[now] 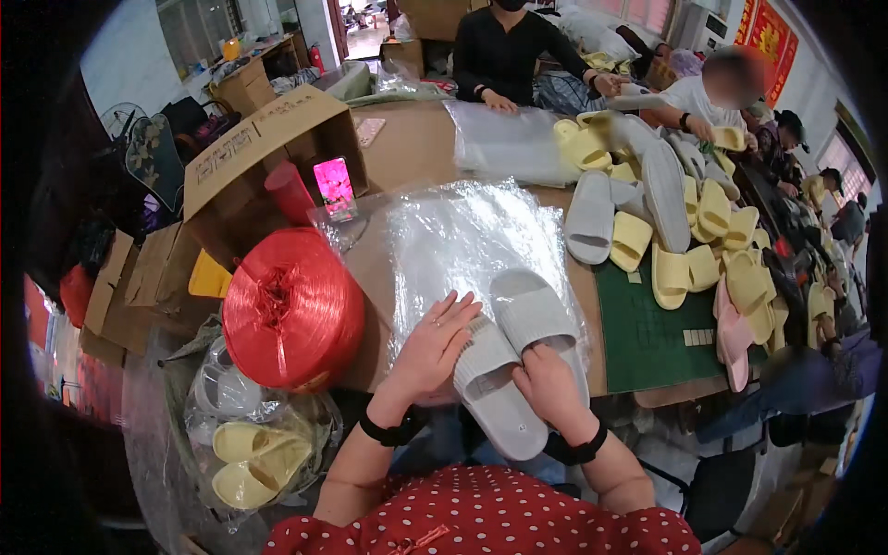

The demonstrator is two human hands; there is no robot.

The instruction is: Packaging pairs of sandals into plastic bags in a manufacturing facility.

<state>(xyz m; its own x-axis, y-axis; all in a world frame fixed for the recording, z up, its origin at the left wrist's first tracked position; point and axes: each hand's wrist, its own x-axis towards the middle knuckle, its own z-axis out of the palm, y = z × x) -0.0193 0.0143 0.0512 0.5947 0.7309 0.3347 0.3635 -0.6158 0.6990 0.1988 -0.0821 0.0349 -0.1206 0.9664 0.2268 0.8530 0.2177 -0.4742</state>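
A pair of grey slippers is at the near edge of the bench, toes pointing away over clear plastic. The left slipper lies nearer, its heel past the bench edge; the right slipper sits just beside it, a little farther off.

The left hand has its fingers stretched out flat along the outer side of the left slipper, seemingly to steady it rather than grip. The right hand has curled fingers at the opening of the right slipper; their tips are hidden, so I cannot tell whether they grip. This hold probably keeps the pair together and aligned.

The plastic lies straight ahead, likely for easy reach, with more clear bags at the far side. Left stand a red twine roll, a lit phone and an open carton. Right, yellow and grey slippers are heaped beyond a green mat.

Across the bench is a person in black; farther right, a person in white. A doorway opens at the far wall.
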